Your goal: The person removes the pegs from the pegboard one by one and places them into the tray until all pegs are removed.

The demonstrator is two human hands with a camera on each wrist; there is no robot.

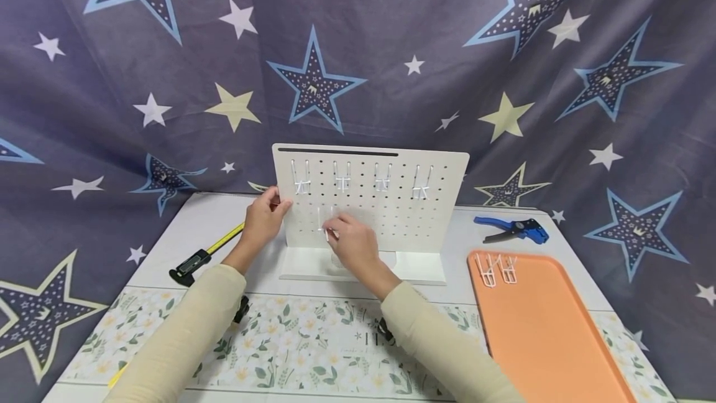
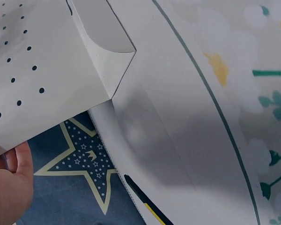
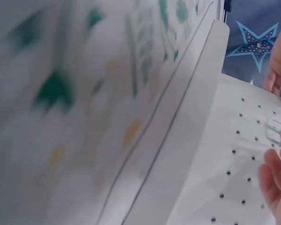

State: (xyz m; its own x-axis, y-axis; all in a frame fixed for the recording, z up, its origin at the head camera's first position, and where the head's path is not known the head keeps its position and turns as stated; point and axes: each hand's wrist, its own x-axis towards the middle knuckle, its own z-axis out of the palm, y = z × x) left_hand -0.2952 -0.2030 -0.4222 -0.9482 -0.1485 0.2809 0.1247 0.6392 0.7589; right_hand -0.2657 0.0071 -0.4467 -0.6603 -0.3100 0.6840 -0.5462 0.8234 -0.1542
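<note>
On the right side of the white surface [image 1: 224, 209] with its floral strip, there's a shallow orange rectangular tray [image 1: 548, 334] with rounded corners, and two white wire hooks [image 1: 488, 273] lie in its far left corner, side by side. The rest of the hook action is on the white perforated pegboard [image 1: 416, 222], which stands upright on a flat white base [image 1: 419, 271] in the middle. Four more white wire double-prong hooks [image 1: 302, 186] hang in a row across its upper part.

The left hand [image 1: 263, 219] grips the board's left edge, thumb on the front and fingers round behind. The right hand [image 1: 355, 244] pinches another white wire hook [image 1: 326, 233] at the lower left of the board, under the hanging row. Can't tell if its prongs sit in the holes or just touch the front.

Beyond the tray, near its far edge, is a blue and black plier-type tool [image 1: 517, 229]. Over on the left, there's a black and yellow caliper-like tool [image 1: 196, 261], and a dark star-print curtain [image 1: 391, 111] hangs behind everything.
</note>
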